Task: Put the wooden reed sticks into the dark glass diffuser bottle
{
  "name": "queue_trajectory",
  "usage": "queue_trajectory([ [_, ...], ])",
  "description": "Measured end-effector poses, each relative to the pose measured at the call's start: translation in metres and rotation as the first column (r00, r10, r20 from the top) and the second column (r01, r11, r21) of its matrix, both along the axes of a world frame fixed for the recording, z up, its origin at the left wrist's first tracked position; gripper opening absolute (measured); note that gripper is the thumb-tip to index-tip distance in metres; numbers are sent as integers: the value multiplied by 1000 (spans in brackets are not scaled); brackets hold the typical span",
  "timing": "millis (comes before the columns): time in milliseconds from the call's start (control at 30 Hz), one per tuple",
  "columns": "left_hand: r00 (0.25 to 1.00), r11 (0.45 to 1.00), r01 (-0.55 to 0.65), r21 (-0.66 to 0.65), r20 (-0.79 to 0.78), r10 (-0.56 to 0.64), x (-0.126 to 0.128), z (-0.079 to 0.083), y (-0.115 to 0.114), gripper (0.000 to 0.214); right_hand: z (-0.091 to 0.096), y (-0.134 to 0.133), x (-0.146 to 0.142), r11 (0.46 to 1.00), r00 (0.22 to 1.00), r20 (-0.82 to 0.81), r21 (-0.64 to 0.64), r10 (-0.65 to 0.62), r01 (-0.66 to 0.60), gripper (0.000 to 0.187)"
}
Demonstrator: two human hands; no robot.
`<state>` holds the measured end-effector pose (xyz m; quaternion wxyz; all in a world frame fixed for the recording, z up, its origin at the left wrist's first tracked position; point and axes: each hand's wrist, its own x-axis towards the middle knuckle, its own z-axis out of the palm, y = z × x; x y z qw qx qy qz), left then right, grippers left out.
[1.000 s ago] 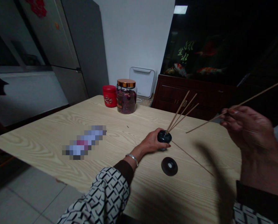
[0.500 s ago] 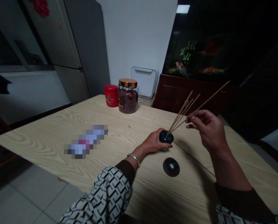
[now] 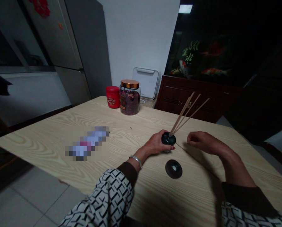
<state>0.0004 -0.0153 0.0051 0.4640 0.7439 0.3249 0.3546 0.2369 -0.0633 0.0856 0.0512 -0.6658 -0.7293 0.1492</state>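
Observation:
My left hand is wrapped around a small dark glass diffuser bottle standing on the table. Several thin reed sticks rise from the bottle's mouth, fanned up and to the right. To the right of the bottle, my right hand is over the table with its fingers curled in and nothing seen in them; its fingertips are partly hidden. A single loose reed stick lies on the table, running from beside the bottle to below my right hand. Nearer me is a round dark disc with a pale centre.
On the wooden-topped table, a blurred-out flat item lies at the left. A red canister and a copper-lidded jar of dried petals stand at the back. Behind are a fridge and a fish tank.
My right hand has let go of the long stick, which now stands in the bottle with the others, and has moved down toward the table. My left hand keeps its place on the bottle.

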Motion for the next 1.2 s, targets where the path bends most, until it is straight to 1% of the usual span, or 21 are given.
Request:
queue_trajectory([
  [33, 1000, 1000, 2, -1, 3, -2, 0, 0, 0, 74, -5, 1, 5, 998, 991, 131, -60, -17, 25, 10],
  [100, 1000, 1000, 7, -4, 13, -7, 0, 0, 0, 74, -14, 2, 8, 981, 959, 282, -180, -19, 72, 13],
  [167, 1000, 1000, 13, -9, 25, -13, 0, -2, 1, 75, -22, 3, 4, 964, 944, 329, -249, -6, 92, 17],
  [200, 999, 1000, 16, -9, 29, -16, 1, -3, 2, 75, -24, 3, 1, 961, 939, 343, -257, -5, 99, 19],
  [333, 999, 1000, 22, 0, 27, -22, 1, -5, 3, 74, -30, 4, -8, 965, 929, 370, -232, -27, 121, 21],
  [433, 1000, 1000, 20, 0, 22, -20, 2, -5, 2, 73, -29, 5, -4, 972, 949, 312, -204, -46, 114, 18],
  [533, 999, 1000, 19, -11, 30, -18, 2, -5, 2, 74, -21, 5, 10, 985, 971, 226, -139, -73, 107, 10],
  [567, 999, 1000, 19, -16, 33, -19, 2, -5, 2, 74, -16, 4, 17, 989, 983, 168, -109, -78, 97, 9],
  [633, 999, 1000, 21, -22, 37, -21, 2, -6, 3, 74, -3, 1, 31, 994, 992, -64, 5, -106, 106, 12],
  [667, 999, 999, 22, -23, 37, -21, 2, -6, 3, 74, 4, -2, 37, 984, 964, -234, 95, -128, 153, 14],
  [700, 999, 999, 24, -23, 40, -23, 2, -7, 3, 74, 11, -4, 42, 951, 896, -419, 192, -144, 243, 14],
  [767, 998, 999, 31, -19, 50, -30, 2, -7, 4, 73, 24, -10, 44, 824, 670, -735, 314, -102, 471, 16],
  [800, 998, 999, 33, -15, 55, -32, 2, -7, 4, 73, 31, -12, 41, 756, 545, -838, 334, -35, 563, 16],
  [833, 998, 999, 34, -14, 60, -34, 2, -7, 3, 73, 36, -14, 35, 708, 429, -902, 333, 46, 623, 15],
  [867, 998, 999, 35, -14, 61, -34, 2, -6, 3, 73, 41, -16, 27, 680, 334, -934, 326, 125, 657, 13],
  [900, 998, 999, 34, -14, 61, -33, 2, -6, 3, 73, 45, -17, 17, 674, 269, -945, 322, 186, 665, 12],
  [933, 998, 999, 31, -13, 59, -30, 2, -6, 3, 73, 47, -18, 6, 677, 236, -945, 328, 228, 659, 12],
  [967, 998, 1000, 29, -12, 58, -28, 2, -6, 3, 73, 49, -18, -5, 682, 226, -940, 340, 254, 647, 11],
  [1033, 998, 1000, 28, -6, 53, -28, 2, -6, 2, 72, 48, -18, -27, 695, 249, -926, 379, 285, 611, 12],
  [1100, 998, 1000, 28, -3, 47, -28, 2, -6, 3, 72, 43, -16, -44, 693, 309, -900, 433, 306, 576, 13],
  [1200, 999, 1000, 29, 3, 40, -29, 2, -7, 4, 73, 32, -12, -58, 699, 414, -862, 489, 294, 522, 16],
])
